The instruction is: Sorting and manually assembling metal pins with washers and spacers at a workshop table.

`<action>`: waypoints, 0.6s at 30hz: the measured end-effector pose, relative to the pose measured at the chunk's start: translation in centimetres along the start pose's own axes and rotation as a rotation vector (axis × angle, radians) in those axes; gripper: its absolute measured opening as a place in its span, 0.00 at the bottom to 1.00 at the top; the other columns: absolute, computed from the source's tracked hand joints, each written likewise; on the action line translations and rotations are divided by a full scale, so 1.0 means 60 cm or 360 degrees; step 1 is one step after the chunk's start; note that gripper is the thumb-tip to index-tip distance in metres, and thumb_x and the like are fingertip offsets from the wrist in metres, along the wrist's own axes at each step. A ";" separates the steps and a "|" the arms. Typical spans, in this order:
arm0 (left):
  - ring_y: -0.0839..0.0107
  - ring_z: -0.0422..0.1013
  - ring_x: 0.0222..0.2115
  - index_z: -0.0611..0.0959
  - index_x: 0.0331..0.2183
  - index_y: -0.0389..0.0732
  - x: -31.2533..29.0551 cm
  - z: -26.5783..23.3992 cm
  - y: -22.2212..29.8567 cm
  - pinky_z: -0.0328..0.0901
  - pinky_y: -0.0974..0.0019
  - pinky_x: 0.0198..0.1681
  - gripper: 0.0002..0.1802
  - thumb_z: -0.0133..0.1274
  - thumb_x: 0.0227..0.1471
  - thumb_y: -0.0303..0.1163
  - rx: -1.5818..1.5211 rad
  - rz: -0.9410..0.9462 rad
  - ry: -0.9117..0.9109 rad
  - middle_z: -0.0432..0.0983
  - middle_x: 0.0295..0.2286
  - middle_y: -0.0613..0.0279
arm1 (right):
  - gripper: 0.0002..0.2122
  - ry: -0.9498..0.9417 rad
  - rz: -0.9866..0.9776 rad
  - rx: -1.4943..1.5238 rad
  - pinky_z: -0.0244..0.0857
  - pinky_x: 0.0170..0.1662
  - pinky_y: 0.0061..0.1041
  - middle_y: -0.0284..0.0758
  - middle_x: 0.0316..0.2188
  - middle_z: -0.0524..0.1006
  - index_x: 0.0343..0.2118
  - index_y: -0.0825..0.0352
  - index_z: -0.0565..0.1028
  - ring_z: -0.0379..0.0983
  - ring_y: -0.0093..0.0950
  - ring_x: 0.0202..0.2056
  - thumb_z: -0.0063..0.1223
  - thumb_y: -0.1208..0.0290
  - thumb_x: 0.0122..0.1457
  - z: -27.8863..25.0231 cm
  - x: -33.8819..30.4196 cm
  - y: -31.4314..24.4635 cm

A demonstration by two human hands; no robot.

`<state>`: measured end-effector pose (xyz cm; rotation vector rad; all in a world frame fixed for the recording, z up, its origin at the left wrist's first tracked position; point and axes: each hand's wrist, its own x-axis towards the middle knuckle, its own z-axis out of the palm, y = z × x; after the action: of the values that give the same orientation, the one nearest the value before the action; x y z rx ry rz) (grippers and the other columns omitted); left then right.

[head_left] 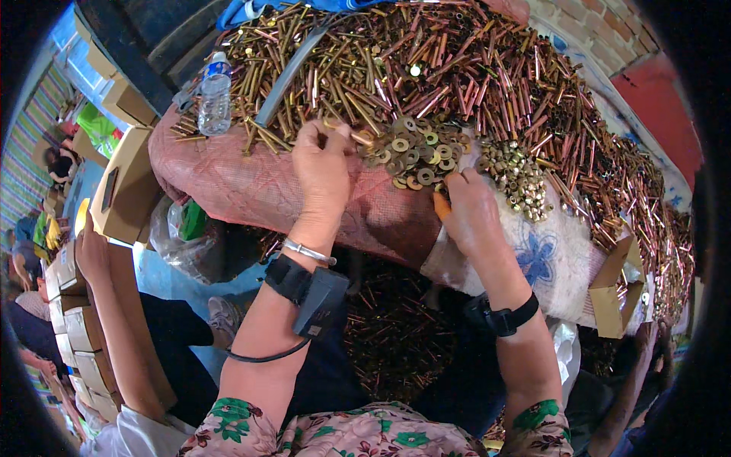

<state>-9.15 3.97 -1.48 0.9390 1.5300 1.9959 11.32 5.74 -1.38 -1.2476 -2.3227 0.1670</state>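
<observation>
My left hand (324,167) is over the near edge of the pile of brass-coloured bolts (324,84), thumb and fingers pinched together. A bit of brass-coloured metal shows at its fingertips, but what it is I cannot make out. A heap of flat round washers (415,152) lies just right of it. My right hand (474,213) touches the heap's near right edge with its fingers curled in; what they hold is hidden. An orange cover (442,206) is on one of its digits. Beside that hand lies a cluster of small metal nuts (518,179).
A pink mesh-covered surface (244,183) bears the piles, with a white patterned cloth (525,251) at right. A plastic bottle (215,95) and a grey strip (293,72) lie among the bolts. An open cardboard box (617,289) stands right. Another person's arm (114,305) is at left.
</observation>
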 end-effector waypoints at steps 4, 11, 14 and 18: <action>0.82 0.58 0.16 0.72 0.29 0.38 -0.013 0.005 0.027 0.56 0.77 0.18 0.04 0.44 0.54 0.27 -0.0231 0.0083 -0.0042 0.64 0.17 0.72 | 0.09 0.0207 0.0019 0.0202 0.64 0.34 0.35 0.47 0.29 0.70 0.30 0.71 0.70 0.69 0.43 0.32 0.53 0.73 0.47 0.011 -0.008 0.012; 0.80 0.60 0.19 0.72 0.38 0.42 -0.093 0.010 0.061 0.57 0.77 0.19 0.10 0.38 0.57 0.32 -0.0483 -0.0737 -0.0810 0.64 0.20 0.69 | 0.10 0.0049 0.0468 0.1196 0.63 0.33 0.21 0.36 0.27 0.74 0.35 0.71 0.72 0.70 0.24 0.28 0.53 0.72 0.52 -0.026 -0.022 0.007; 0.81 0.60 0.20 0.71 0.41 0.40 -0.134 0.010 0.083 0.55 0.79 0.19 0.11 0.39 0.55 0.29 -0.0283 -0.1114 -0.1083 0.66 0.22 0.69 | 0.10 -0.0187 0.0439 0.1511 0.63 0.32 0.19 0.31 0.27 0.74 0.36 0.72 0.72 0.68 0.20 0.28 0.52 0.72 0.52 -0.044 -0.028 0.005; 0.81 0.63 0.20 0.70 0.41 0.39 -0.178 0.009 0.057 0.59 0.79 0.22 0.11 0.38 0.55 0.27 -0.0137 -0.1074 -0.1167 0.70 0.24 0.66 | 0.10 -0.0356 0.0471 0.1647 0.60 0.30 0.15 0.29 0.24 0.72 0.38 0.71 0.72 0.66 0.17 0.26 0.50 0.72 0.54 -0.060 -0.041 -0.007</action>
<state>-1.50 -4.18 -0.67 0.8311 1.1115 1.0604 13.85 3.08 1.00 -0.9954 -1.7157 1.4459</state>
